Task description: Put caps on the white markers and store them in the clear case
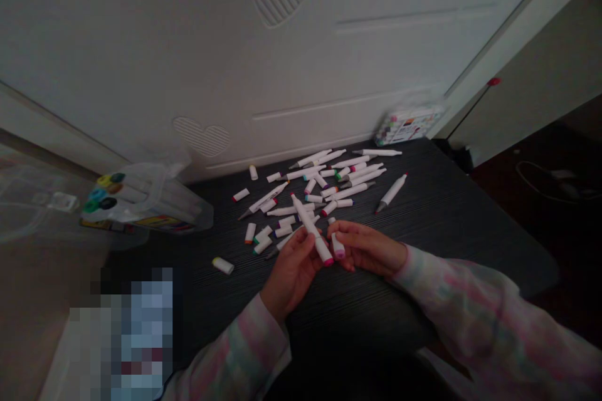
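My left hand (295, 269) grips a white marker (310, 229), which is tilted, with a deep pink end toward me and a red tip at its far end. Close beside it, my right hand (364, 247) pinches a white marker cap (337, 245) with a light pink end. The cap and the marker are apart. Beyond my hands lies a loose spread of uncapped white markers (355, 192) and white caps with coloured ends, among them an orange-ended cap (251, 233). My palms and some fingers are hidden.
A clear plastic case of markers (155, 197) lies open at the left of the dark table (480, 238). Another packed marker set (410, 122) leans against the white panel (301, 75) at the back right. One yellow-ended cap (222, 265) lies apart, front left.
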Demonstrator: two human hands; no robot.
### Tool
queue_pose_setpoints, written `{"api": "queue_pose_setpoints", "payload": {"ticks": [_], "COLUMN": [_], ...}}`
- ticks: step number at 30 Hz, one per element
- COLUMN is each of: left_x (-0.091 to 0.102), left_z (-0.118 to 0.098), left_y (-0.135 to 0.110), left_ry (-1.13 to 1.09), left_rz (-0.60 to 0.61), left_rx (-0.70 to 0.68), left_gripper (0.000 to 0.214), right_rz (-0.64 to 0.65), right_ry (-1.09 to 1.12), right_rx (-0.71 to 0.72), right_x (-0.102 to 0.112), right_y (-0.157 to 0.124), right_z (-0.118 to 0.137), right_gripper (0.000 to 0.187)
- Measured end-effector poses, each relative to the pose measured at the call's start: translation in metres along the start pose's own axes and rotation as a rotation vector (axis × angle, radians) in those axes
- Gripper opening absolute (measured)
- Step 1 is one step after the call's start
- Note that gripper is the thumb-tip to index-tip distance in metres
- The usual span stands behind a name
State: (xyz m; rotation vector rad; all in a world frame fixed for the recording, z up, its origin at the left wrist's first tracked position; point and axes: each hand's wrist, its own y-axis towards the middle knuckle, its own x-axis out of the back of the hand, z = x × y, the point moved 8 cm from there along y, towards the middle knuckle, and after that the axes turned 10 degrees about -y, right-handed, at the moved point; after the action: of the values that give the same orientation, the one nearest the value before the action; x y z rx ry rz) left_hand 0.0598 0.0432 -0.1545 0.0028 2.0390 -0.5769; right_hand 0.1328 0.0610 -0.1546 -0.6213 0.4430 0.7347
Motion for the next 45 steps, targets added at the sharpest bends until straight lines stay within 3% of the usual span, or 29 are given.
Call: {"api": "queue_pose_setpoints", "payload": {"ticks": [12,20,24,28,30,36,41,45], "left_x": [-0.001,0.000,0.000,0.001,0.001,0.002,0.000,0.000], "left_z": [0.003,0.004,0.004,0.004,0.004,0.005,0.004,0.003], "left_y": [-0.001,-0.002,-0.002,-0.003,-0.003,-0.003,-0.004,-0.005], "left_ry": [0.100,0.131,0.145,0.153,0.151,0.153,0.160,0.163], "left_rz": [0.044,-0.005,-0.030,-0.039,-0.041,-0.037,-0.026,-0.034], "left_rx": [0.015,0.028,0.029,0.029,0.030,0.035,0.023,0.014], "left_gripper": [0.011,0.017,0.018,0.018,0.019,0.021,0.020,0.021], "right_rz": [-0.052,-0.173,-0.481,-0.888,-1.003,-0.999,-1.118,-1.109], "right_ry": [-0.076,-0.183,-0.514,-1.204,-1.468,-1.785,-1.802,-1.717], "right_rx": [0.002,0.170,0.376,0.480,0.500,0.421,0.337,0.367], "right_x": [0.006,0.021,0.052,0.074,0.078,0.090,0.097,0.099], "right_y": [-0.002,-0.011,-0.031,-0.056,-0.061,-0.049,-0.051,-0.055], "right_z": [0.003,0.035,0.073,0.107,0.114,0.109,0.108,0.112], "right_gripper": [0.027,0.020,0.019,0.021,0.023,0.024,0.027,0.029]}}
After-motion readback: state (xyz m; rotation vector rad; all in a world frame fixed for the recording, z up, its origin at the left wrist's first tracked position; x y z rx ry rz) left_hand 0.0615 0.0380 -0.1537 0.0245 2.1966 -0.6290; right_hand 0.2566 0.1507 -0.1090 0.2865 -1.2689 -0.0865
